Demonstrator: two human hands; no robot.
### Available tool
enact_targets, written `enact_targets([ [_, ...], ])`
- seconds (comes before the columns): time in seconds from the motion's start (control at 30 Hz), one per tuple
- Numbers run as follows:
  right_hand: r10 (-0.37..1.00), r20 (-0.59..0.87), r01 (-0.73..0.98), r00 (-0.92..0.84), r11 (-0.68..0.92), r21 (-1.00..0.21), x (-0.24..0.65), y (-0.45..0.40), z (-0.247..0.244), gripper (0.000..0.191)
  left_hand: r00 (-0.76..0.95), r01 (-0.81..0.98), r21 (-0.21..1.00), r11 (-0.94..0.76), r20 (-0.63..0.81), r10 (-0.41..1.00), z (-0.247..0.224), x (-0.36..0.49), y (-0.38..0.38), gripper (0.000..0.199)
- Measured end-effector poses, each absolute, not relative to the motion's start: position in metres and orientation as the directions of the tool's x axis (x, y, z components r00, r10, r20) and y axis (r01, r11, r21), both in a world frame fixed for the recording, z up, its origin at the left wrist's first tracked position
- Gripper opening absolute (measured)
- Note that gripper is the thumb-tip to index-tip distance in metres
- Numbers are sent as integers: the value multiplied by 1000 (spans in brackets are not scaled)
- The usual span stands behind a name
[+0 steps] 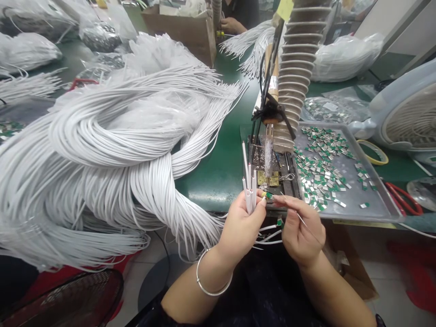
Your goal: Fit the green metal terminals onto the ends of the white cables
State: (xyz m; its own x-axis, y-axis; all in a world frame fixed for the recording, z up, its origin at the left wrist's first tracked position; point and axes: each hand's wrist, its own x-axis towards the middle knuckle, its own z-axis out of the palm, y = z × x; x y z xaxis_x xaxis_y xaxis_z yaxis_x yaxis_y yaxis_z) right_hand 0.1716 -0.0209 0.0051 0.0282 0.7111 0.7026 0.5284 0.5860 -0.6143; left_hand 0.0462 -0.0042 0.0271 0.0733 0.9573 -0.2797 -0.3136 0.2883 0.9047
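My left hand [243,222] is closed around several white cables [250,190], their cut ends pointing up. Between its thumb and forefinger sits a small green circuit board [268,195]. Just above that board is the tip of a soldering iron [269,145], fixed upright with its tip down. My right hand [303,231] is closed close beside the board, with a thin silvery wire [301,219], perhaps solder, passing through its fingers. Below the hands hangs another small board [279,221] on a white cable.
A large heap of white cables [136,150] covers the left. A metal tray [381,204] of small boards lies right, near yellow tape [373,152], red-handled scissors [405,200] and a fan [408,104]. A ribbed hose [299,68] hangs behind the iron. Another person's hand [233,26] is at the back.
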Motion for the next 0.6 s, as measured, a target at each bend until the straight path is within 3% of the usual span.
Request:
enact_targets([
  [0.2,671,740,608,-46,606,-513,173,-14,12,21,35,-333,904,269,-273,961,30,48,-3,10],
  [0.6,645,763,638,-44,606,-475,170,-9,17,27,67,-270,928,258,-249,966,37,49,-3,10],
])
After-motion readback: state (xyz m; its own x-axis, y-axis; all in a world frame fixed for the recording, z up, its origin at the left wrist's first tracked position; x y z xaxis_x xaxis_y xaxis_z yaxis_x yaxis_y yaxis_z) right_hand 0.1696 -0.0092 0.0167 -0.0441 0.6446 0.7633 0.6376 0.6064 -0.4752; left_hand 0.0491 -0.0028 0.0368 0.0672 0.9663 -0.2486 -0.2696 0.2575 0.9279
